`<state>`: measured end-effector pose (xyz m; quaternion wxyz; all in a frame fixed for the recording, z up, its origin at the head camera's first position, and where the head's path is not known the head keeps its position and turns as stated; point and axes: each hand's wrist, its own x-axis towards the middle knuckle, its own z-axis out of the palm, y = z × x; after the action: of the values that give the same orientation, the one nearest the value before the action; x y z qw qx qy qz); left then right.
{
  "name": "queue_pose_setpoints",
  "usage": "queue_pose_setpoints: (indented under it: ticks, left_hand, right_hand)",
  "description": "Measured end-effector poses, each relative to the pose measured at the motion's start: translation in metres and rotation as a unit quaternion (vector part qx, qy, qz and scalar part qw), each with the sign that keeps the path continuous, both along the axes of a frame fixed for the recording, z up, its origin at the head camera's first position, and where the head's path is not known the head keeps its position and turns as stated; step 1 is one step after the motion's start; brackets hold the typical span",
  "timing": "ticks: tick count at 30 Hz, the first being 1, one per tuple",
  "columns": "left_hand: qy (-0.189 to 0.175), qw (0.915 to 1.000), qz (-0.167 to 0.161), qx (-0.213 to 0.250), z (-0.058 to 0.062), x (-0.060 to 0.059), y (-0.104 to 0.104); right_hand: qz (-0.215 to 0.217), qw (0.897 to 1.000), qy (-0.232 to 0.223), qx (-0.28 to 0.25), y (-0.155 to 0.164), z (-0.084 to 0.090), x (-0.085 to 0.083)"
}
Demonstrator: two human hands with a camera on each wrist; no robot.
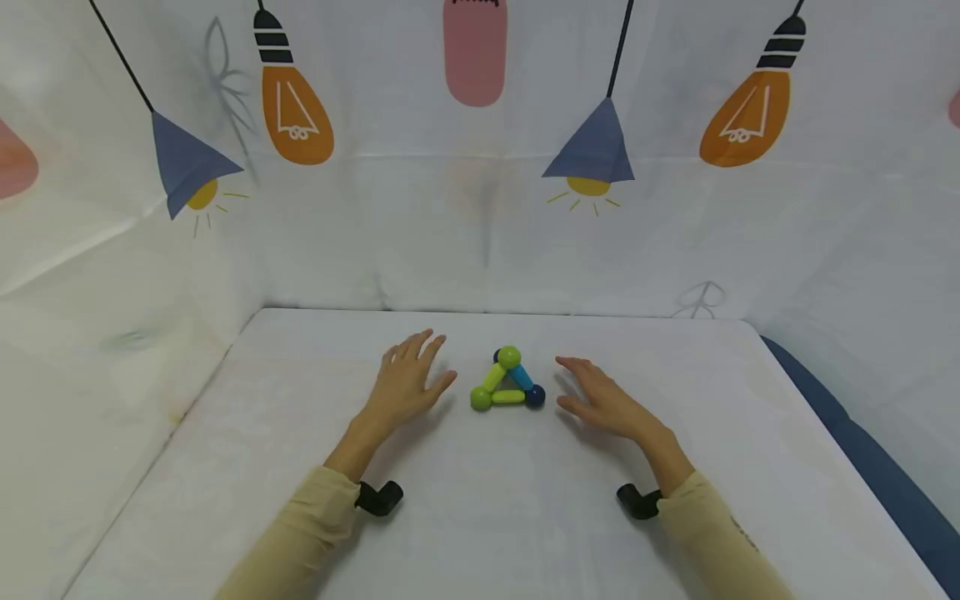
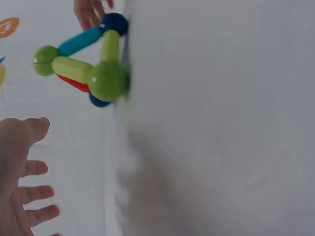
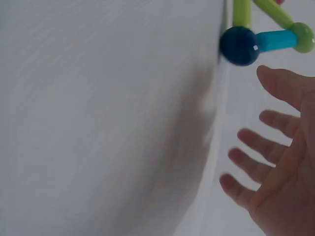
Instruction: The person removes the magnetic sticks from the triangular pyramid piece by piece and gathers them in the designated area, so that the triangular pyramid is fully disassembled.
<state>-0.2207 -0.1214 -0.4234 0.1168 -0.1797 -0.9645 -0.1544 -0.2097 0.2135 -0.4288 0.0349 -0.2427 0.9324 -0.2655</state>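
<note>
A small frame of rods and balls stands on the white table between the two hands. It has green and dark blue balls joined by lime and light blue rods; the left wrist view also shows a red rod low at its back. To its left, my left hand hovers with spread fingers and nothing in it. My right hand is on the other side, fingers extended and thumb apart, near the dark blue ball. Neither hand touches the frame.
The white table ends at a hanging white sheet printed with lamps and bulbs. Dark wrist-worn camera mounts stick out inward at both sleeves. Dark blue fabric shows beyond the right table edge.
</note>
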Motion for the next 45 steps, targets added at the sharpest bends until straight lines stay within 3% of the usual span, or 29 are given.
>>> queue_pose_setpoints:
  ticks: [6, 9, 14, 18, 23, 28, 31, 39, 45]
  left_hand:
    - [-0.061, 0.9896, -0.080, 0.103, 0.010, -0.007, 0.034]
    - [-0.096, 0.9795, -0.117, 0.133, 0.012, -0.010, 0.052]
    - [-0.122, 0.9693, -0.157, 0.145, 0.007, -0.014, 0.072]
    - [-0.124, 0.9662, -0.154, 0.166, -0.001, -0.010, 0.075]
    - [-0.097, 0.9609, -0.165, 0.200, -0.005, -0.008, 0.072]
    - [-0.091, 0.9486, -0.165, 0.254, -0.003, -0.015, 0.065]
    - [-0.096, 0.9477, -0.145, 0.268, -0.001, -0.021, 0.058]
    - [-0.127, 0.9552, -0.107, 0.244, 0.003, -0.033, 0.025]
    - [-0.191, 0.9573, -0.057, 0.209, 0.005, -0.031, 0.000]
  right_hand:
    - [0.027, 0.994, -0.036, -0.103, -0.028, 0.003, -0.009]
    - [0.021, 0.989, -0.050, -0.140, -0.044, 0.000, -0.012]
    - [0.000, 0.987, -0.033, -0.156, -0.064, -0.008, -0.011]
    - [-0.033, 0.990, -0.016, -0.134, -0.073, -0.010, -0.005]
    - [-0.051, 0.992, 0.011, -0.115, -0.079, -0.004, -0.001]
    - [-0.059, 0.990, 0.023, -0.124, -0.076, 0.002, -0.005]
    - [-0.076, 0.987, 0.014, -0.143, -0.069, 0.005, -0.010]
    - [-0.109, 0.985, -0.003, -0.136, -0.032, 0.006, -0.021]
    - [-0.098, 0.990, -0.041, -0.098, -0.011, 0.006, -0.021]
